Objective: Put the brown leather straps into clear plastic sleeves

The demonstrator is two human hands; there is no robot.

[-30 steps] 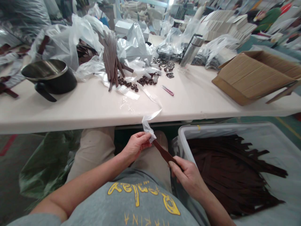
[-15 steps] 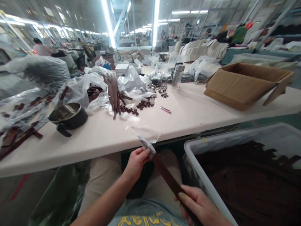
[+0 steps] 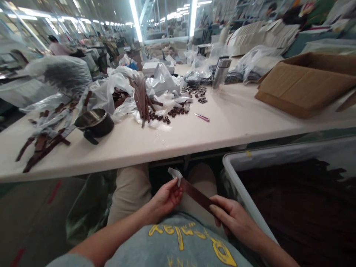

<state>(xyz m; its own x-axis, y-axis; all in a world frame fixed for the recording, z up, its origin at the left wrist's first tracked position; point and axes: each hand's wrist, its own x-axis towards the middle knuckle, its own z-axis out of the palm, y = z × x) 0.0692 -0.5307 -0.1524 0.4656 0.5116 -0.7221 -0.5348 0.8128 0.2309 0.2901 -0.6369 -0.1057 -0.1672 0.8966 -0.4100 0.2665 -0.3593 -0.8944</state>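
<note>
Tube lights (image 3: 194, 17) lit; pale table (image 3: 230, 115); floor (image 3: 36, 211) seemingly grey.

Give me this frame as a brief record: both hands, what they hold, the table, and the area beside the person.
left hand: pinching the translucent wrap at the strap's end
right hand: gripping the brown strap farther along
table: black pot, brown loops, pink-handled tool, metallic flask, cardboard box
person's right: pale bin holding dark brown strips

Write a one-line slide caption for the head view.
The left hand pinches plastic at one end of a brown strap while the right hand grips it beside a cluttered table.
</note>
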